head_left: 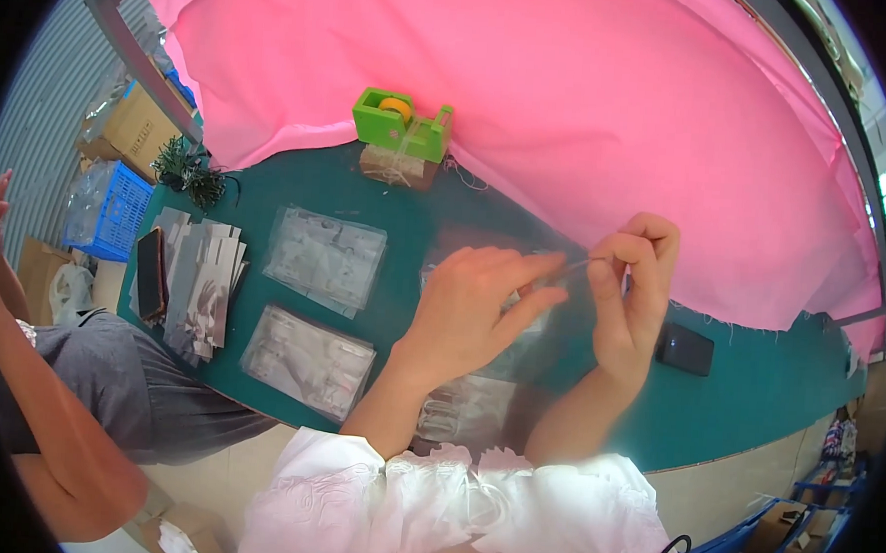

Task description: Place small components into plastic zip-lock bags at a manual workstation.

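My right hand (631,291) is raised over the green table, thumb and forefinger pinched on a thin clear strip, seemingly plastic. Beside it, my left hand (476,313) has its forefinger stretched toward that strip. The left thumb is apart from the forefinger, and the other fingers are bent. Partly hidden below my hands are flat clear packets (468,410) with greyish contents. Left of my left forearm lie two stacks of similar clear packets, a far stack (326,255) and a near stack (308,360).
A green tape dispenser (401,126) rests on a brown block (397,167) by the pink cloth (533,91). Printed strips (210,294) and a phone (151,273) lie at the left. A black case (685,349) sits right. Another person's arm (46,396) is at far left.
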`<control>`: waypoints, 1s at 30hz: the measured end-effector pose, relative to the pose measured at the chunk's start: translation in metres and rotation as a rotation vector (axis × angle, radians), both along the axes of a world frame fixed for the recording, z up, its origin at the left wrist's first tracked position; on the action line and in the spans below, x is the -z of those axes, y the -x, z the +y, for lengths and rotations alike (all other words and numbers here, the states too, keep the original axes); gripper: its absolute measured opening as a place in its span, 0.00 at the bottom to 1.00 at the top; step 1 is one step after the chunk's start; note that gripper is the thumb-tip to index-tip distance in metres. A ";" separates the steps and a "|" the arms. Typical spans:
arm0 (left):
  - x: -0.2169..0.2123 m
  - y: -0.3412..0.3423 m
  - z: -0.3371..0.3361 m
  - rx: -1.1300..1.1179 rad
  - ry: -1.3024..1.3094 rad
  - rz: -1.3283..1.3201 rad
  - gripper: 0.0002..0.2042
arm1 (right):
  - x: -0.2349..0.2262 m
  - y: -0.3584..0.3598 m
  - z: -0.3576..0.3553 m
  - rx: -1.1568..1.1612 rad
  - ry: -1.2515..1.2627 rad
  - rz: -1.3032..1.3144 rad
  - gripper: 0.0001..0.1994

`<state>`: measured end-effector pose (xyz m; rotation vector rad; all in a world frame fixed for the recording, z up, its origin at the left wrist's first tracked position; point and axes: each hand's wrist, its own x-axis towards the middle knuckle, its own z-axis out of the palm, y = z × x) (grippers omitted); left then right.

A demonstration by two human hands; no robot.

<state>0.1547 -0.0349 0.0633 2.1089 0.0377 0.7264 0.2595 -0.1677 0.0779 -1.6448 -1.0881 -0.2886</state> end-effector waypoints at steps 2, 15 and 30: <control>0.000 0.000 -0.002 -0.022 0.013 0.047 0.07 | 0.000 -0.001 -0.003 0.022 -0.001 0.020 0.03; 0.005 -0.001 -0.002 0.079 -0.030 0.138 0.08 | -0.001 -0.005 -0.004 0.128 -0.079 0.076 0.03; -0.001 0.001 0.001 0.077 -0.015 0.126 0.09 | -0.004 -0.008 -0.016 0.144 -0.087 0.121 0.02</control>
